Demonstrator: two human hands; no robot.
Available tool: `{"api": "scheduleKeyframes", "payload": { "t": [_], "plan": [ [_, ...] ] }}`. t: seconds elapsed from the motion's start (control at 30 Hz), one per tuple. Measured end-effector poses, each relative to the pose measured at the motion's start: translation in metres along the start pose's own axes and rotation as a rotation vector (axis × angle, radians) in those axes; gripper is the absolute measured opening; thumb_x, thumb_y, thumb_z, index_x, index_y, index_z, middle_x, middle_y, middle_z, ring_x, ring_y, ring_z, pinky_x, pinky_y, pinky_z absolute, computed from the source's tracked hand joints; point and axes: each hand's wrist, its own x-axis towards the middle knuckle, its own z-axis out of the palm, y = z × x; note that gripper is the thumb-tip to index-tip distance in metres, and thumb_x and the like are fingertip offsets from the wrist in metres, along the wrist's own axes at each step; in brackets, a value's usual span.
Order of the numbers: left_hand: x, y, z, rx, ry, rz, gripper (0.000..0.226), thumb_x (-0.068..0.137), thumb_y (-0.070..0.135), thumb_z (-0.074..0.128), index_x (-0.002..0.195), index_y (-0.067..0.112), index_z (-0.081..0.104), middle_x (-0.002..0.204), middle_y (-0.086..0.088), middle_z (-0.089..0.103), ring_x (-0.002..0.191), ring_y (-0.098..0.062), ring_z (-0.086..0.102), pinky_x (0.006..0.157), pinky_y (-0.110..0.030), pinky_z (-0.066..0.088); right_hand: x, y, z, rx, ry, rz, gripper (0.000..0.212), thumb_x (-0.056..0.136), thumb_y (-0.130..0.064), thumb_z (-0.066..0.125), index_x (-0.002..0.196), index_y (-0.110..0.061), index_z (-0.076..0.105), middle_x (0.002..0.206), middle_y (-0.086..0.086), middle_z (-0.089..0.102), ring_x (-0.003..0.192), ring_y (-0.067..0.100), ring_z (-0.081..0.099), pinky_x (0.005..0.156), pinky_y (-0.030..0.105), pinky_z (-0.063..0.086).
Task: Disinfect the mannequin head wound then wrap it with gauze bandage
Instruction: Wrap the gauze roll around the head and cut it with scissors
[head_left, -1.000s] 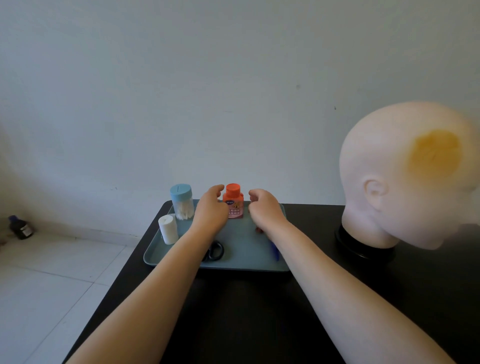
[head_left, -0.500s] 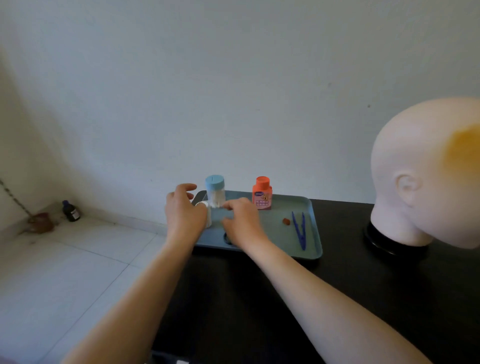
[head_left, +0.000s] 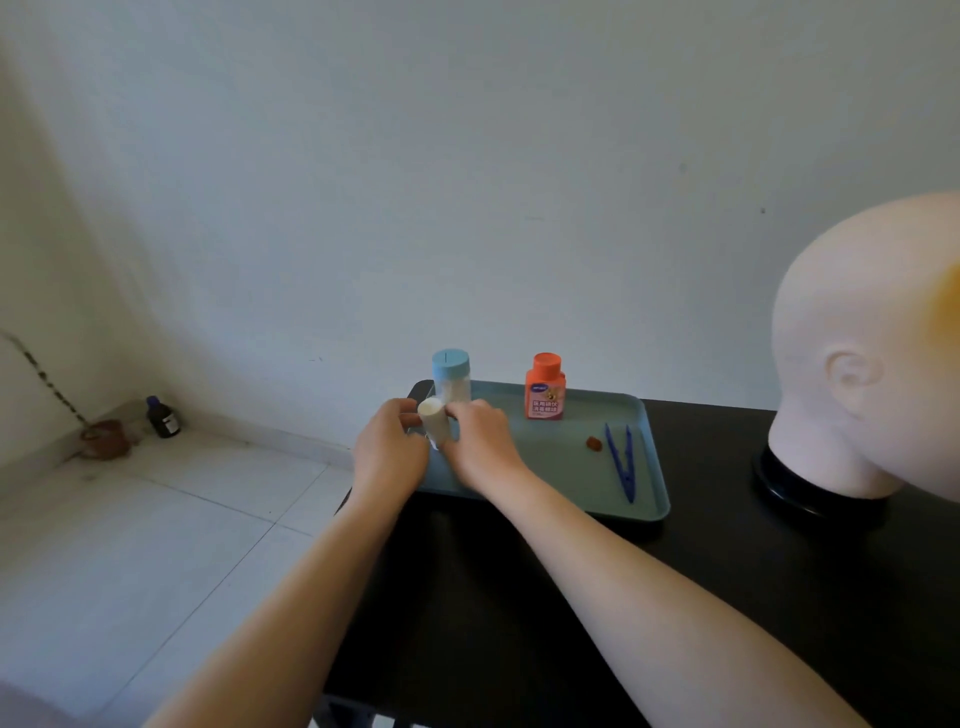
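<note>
We hold the white gauze roll (head_left: 434, 427) upright between both hands, left hand (head_left: 388, 457) and right hand (head_left: 483, 447), fingers (head_left: 465, 410) clamped on it, above the tray (head_left: 597, 483). The mannequin head (head_left: 862, 364) stands far right of our fingers.

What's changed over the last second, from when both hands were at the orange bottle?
Both hands left the orange bottle and went to the tray's left end. Left hand and right hand now hold the white gauze roll, lifted and tilted. The blue-lidded jar, tweezers, tray and mannequin head stayed put.
</note>
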Motion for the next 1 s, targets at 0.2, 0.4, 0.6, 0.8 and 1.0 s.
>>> {"api": "scheduleKeyframes", "payload": {
  "t": [0.2, 0.4, 0.6, 0.8, 1.0],
  "plan": [
    [-0.009, 0.023, 0.000, -0.119, 0.051, 0.077, 0.042, 0.087, 0.001, 0.045, 0.122, 0.019, 0.058, 0.102, 0.011, 0.069, 0.095, -0.008, 0.059, 0.071, -0.018, 0.039, -0.010, -0.001, -0.028, 0.226, 0.108, 0.004, 0.026, 0.084, -0.021, 0.066, 0.106, -0.008, 0.063, 0.105, 0.008, 0.064, 0.098, 0.023, 0.057, 0.082, 0.038, 0.048],
    [-0.032, 0.060, 0.013, -0.331, -0.014, 0.156, 0.027, 0.095, 0.026, 0.055, 0.121, 0.020, 0.059, 0.097, 0.012, 0.065, 0.090, 0.002, 0.058, 0.080, -0.024, 0.044, -0.033, 0.021, -0.084, 0.619, 0.067, 0.088, 0.023, 0.093, -0.024, 0.060, 0.113, -0.013, 0.060, 0.100, -0.007, 0.064, 0.094, 0.008, 0.061, 0.078, 0.016, 0.048],
    [-0.064, 0.105, 0.030, -0.725, -0.415, -0.076, 0.024, 0.101, 0.032, 0.046, 0.104, 0.018, 0.066, 0.106, -0.009, 0.070, 0.101, -0.022, 0.066, 0.092, -0.038, 0.051, -0.067, 0.040, -0.129, 0.917, 0.010, 0.110, 0.026, 0.099, -0.013, 0.050, 0.122, -0.008, 0.062, 0.109, 0.007, 0.070, 0.089, 0.005, 0.067, 0.069, 0.015, 0.050],
    [-0.090, 0.130, 0.044, -0.759, -0.447, 0.011, 0.016, 0.095, 0.020, 0.058, 0.103, 0.008, 0.066, 0.100, -0.016, 0.070, 0.092, -0.021, 0.068, 0.084, -0.032, 0.056, -0.095, 0.055, -0.163, 0.927, 0.075, 0.158, 0.026, 0.100, -0.017, 0.048, 0.122, -0.008, 0.060, 0.117, 0.019, 0.066, 0.108, 0.032, 0.063, 0.095, 0.051, 0.047],
    [-0.108, 0.147, 0.055, -0.708, -0.449, 0.109, 0.013, 0.093, 0.017, 0.062, 0.096, 0.006, 0.066, 0.092, -0.012, 0.070, 0.087, -0.022, 0.068, 0.091, -0.046, 0.053, -0.118, 0.066, -0.188, 1.026, 0.086, 0.150, 0.030, 0.099, -0.012, 0.048, 0.128, -0.005, 0.055, 0.121, 0.015, 0.064, 0.109, 0.024, 0.063, 0.085, 0.033, 0.055]
  ]
}}
